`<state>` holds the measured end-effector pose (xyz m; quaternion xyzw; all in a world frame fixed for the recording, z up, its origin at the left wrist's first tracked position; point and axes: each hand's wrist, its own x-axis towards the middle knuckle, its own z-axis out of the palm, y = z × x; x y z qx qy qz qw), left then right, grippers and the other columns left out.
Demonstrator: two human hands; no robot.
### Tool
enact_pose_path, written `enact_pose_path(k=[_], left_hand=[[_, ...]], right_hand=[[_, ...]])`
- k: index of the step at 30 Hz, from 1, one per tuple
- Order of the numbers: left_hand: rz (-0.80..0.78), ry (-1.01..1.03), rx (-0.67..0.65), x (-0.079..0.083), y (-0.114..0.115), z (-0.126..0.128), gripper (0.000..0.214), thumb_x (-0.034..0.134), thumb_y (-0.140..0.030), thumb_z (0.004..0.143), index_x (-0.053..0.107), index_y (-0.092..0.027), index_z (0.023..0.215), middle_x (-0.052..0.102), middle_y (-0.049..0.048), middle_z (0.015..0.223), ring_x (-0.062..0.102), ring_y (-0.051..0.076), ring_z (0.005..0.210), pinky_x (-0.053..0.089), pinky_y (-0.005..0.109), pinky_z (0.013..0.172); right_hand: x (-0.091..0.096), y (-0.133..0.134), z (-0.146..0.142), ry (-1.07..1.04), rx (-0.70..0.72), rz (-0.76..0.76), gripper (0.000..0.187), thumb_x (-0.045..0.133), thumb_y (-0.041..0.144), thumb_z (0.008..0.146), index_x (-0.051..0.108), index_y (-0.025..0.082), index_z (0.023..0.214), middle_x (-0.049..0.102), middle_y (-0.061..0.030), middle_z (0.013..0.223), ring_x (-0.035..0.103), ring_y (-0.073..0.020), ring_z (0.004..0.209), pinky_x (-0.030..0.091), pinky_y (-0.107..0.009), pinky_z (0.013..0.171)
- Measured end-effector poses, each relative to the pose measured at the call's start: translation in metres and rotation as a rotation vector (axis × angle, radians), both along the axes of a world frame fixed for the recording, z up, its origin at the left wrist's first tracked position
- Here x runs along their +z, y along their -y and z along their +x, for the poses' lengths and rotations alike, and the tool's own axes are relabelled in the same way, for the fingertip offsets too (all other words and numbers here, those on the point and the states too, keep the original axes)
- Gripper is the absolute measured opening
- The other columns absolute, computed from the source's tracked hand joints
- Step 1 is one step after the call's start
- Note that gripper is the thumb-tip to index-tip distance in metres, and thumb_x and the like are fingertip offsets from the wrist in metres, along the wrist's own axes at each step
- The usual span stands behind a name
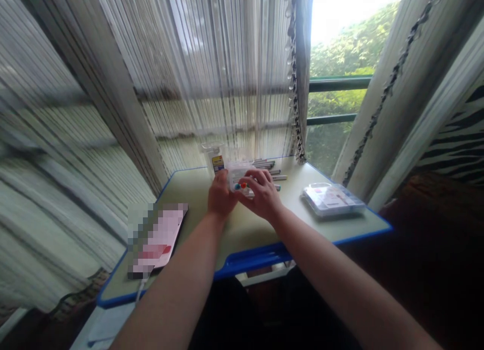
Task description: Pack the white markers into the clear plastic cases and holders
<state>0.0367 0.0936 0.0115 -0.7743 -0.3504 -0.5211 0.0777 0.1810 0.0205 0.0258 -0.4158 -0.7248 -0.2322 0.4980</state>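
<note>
Head view, left hand wrapped round a clear, boxy plastic case; right hand, fingers bent, reaches across its front—whether it's gripping, can't tell!

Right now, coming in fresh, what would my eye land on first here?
Most likely the bright window gap at the upper right, where green foliage shows between pale striped curtains. Next, over the cream desk with blue edging, the bare left hand and bare right hand meet at a clear plastic case showing blue and red-orange spots. A flat, clear plastic box lies toward the desk's right side.
</note>
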Motion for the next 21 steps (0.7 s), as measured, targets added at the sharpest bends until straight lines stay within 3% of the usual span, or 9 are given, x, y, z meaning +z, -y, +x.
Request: enact_pose_path(k=[10, 21], left_hand=[[0.003, 0.006, -0.005, 0.0011, 0.0012, 0.0009, 0.031, 0.055, -0.03, 0.08, 0.05, -0.015, 0.106, 0.063, 0.0152, 0.103, 0.062, 0.026, 0.099, 0.051, 0.04, 0.087], [0.063, -0.016, -0.011, -0.0017, -0.0023, 0.0005, 0.033, 0.053, -0.033, 0.082, 0.049, -0.014, 0.109, 0.062, 0.0158, 0.106, 0.061, 0.026, 0.103, 0.051, 0.041, 0.088]], right_hand=[[0.0001, 0.002, -0.0027, 0.003, 0.059, -0.035, 0.018, 0.056, 0.023, 0.085, 0.065, 0.025, 0.101, 0.057, -0.007, 0.109, 0.048, -0.0224, 0.1, 0.041, -0.038, 0.092], [-0.0005, 0.0007, -0.0037, -0.023, 0.034, -0.031, 0.02, 0.057, 0.031, 0.085, 0.064, 0.021, 0.102, 0.059, -0.0094, 0.106, 0.048, -0.0229, 0.099, 0.041, -0.037, 0.09]])
